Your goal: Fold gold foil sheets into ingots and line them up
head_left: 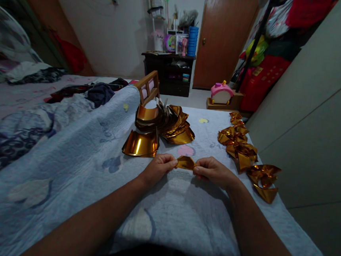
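Observation:
A small folded piece of gold foil paper (185, 162) is stretched between my two hands over the bed cover. My left hand (162, 166) pinches its left end between thumb and fingers. At the other end, my right hand (210, 170) has the same kind of pinch on it. Just beyond my left hand lies a stack of flat, curved gold foil sheets (141, 144). Behind that spreads a larger fanned pile of gold foil sheets (178, 128). Several folded, crinkled gold foil pieces (242, 148) lie in a row to the right of my right hand.
A light blue cover with leaf shapes (181, 208) lies under everything. Rumpled clothes (100, 92) are on the left. A wooden frame (148, 87) stands behind the foil pile. Pale cabinet doors (318, 105) border the right side. A pink toy (221, 93) sits on a box beyond.

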Tool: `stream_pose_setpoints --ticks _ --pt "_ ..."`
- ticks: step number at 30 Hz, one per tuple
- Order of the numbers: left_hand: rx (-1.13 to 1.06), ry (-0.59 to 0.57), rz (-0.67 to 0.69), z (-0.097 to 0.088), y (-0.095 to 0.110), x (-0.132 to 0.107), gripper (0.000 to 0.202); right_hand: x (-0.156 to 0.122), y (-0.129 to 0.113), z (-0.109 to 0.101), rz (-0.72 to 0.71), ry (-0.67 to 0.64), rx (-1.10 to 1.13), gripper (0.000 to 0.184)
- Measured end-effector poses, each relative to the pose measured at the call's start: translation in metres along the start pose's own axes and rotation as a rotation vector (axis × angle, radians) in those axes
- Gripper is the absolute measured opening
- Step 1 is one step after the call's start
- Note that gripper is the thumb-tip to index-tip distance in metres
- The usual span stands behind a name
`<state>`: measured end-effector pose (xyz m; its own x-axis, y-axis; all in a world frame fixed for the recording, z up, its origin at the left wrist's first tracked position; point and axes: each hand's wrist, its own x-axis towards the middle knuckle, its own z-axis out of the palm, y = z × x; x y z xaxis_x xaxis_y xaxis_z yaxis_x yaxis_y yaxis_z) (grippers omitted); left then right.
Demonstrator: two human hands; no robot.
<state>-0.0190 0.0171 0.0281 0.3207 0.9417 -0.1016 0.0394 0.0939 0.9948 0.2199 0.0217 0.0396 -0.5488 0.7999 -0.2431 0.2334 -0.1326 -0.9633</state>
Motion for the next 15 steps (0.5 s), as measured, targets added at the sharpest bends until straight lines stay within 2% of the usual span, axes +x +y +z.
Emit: stream_pose_setpoints --ticks 5,15 --pt "-0.033 0.004 -0.006 -0.0007 0.0004 -0.0001 0.031 -0.0007 -0.0004 -0.0021 0.008 -0.017 0.035 0.039" --pt "-0.069 0.006 -0.041 -0.0016 -0.0013 0.0021 0.032 -0.0005 0.0074 -0.0071 -0.035 -0.138 0.2 0.043"
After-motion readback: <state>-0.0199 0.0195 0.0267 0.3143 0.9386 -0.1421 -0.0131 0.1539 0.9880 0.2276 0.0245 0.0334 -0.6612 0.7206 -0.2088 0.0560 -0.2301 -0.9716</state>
